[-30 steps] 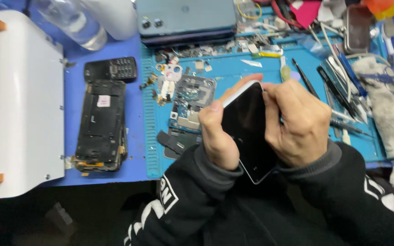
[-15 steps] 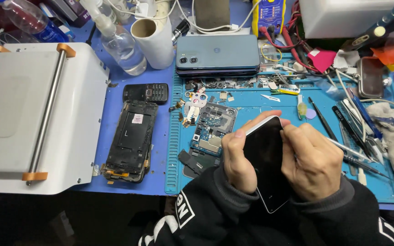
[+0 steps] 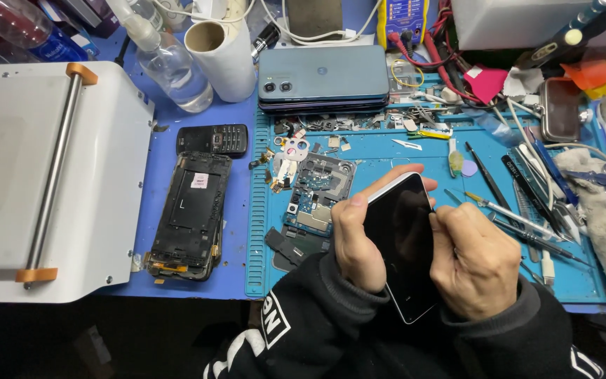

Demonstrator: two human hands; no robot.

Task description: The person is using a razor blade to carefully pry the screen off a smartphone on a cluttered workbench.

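- The white machine (image 3: 43, 175) sits at the far left of the worktop (image 3: 152, 298), its base right at the near edge; a knock from the sleeve could, I judge, shift it, though it looks heavy.
- The stripped frame (image 3: 192, 214) lies just beside it on the blue mat, with gold flex ends at its near end; these look frail, and a dragged elbow could tear them.
- The keypad phone (image 3: 212, 140) lies just above the frame, and the clear bottle (image 3: 170, 67) stands behind it; if the bottle tips, liquid would likely run toward the open parts.
- The circuit board (image 3: 319, 193) rests bare on the teal mat (image 3: 415, 151), touching loose scraps and near small screws; a sweep of the wrist could scatter them.
- The left hand (image 3: 355, 242) grips the phone's left edge, thumb over the front.
- The phone (image 3: 405, 245) is held tilted above the mat and the person's lap, dark screen up, clear of the worktop; a slip would drop it onto the board or off the edge.
- The right hand (image 3: 475, 263) is clenched on the right edge, thumb pressing near the upper corner; too much force there could, I think, crack the glass.
- The tweezers (image 3: 510, 210) and other pointed tools lie just right of that hand, within easy reach of a scratch.
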